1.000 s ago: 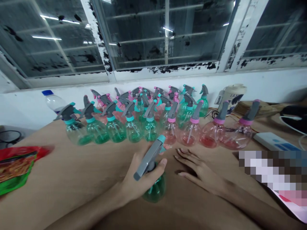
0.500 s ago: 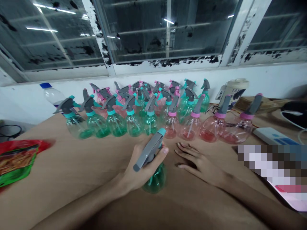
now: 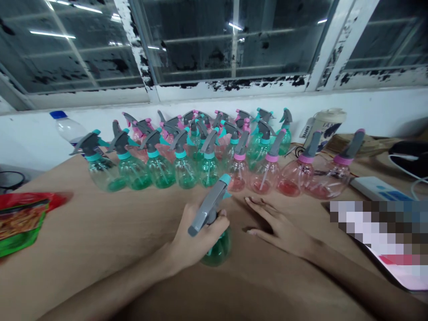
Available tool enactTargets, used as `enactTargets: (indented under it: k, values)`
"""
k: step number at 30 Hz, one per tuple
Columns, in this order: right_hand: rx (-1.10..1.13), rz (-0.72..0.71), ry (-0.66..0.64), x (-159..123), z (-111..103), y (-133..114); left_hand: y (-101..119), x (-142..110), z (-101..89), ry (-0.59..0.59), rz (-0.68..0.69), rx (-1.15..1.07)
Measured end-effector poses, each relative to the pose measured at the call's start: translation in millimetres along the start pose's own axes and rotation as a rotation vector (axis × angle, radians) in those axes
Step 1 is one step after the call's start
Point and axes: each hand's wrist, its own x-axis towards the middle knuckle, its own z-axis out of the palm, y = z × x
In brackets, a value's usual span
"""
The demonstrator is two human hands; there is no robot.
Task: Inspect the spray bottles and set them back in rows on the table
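Observation:
My left hand is wrapped round the neck of a green spray bottle with a grey and teal trigger head, in front of me on the table. To its right, my right hand lies on the table with fingers spread, holding nothing. Behind both hands stands a row of spray bottles: green ones such as this green spray bottle on the left, and pink ones such as this pink spray bottle on the right. Liquid shows in their bottoms. More spray bottles crowd behind them, partly hidden.
A blue-capped bottle stands at the back left, a coffee cup at the back right. On the left lies a red and green food packet. A white box and a blurred-out flat item lie to the right.
My left thumb has come down from beside the spray head and closed in against the neck. The bottle has stayed nearly in place. My right hand still rests on the table.

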Motion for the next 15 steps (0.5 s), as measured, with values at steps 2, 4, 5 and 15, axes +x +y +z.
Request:
enactTargets:
  k: [2,4,5,15]
  values:
    - [-0.014,-0.043,-0.009,1.0,-1.8,-1.1,-1.7,1.0,0.0,0.004,0.023,0.015]
    - [-0.030,-0.064,-0.026,1.8,-3.3,-2.1,-3.7,2.3,-0.3,0.030,0.075,0.025]
    - [-0.037,-0.062,-0.034,2.0,-3.9,-2.4,-4.7,2.9,-0.6,0.046,0.102,0.034]
    - [-0.064,-0.066,-0.043,1.7,-3.2,-0.9,-5.4,5.3,-3.4,-0.032,0.173,0.049]
